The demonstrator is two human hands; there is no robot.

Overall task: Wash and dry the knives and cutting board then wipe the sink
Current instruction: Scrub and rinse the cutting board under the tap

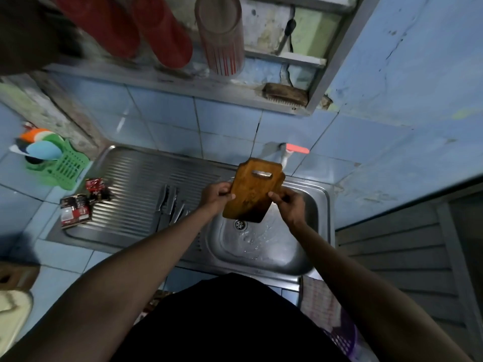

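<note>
Writing on the two red packets (83,202) at the drainboard's left end is blurring past reading. I am holding one wooden cutting board (253,189) over the sink (300,262) basin, my left hand (215,198) gripping its left edge, my right hand (287,203) pinching its right. Several knives (170,202), overlapping beyond counting, are lying on the drainboard just left. One green basket (65,168) is standing far left.
</note>
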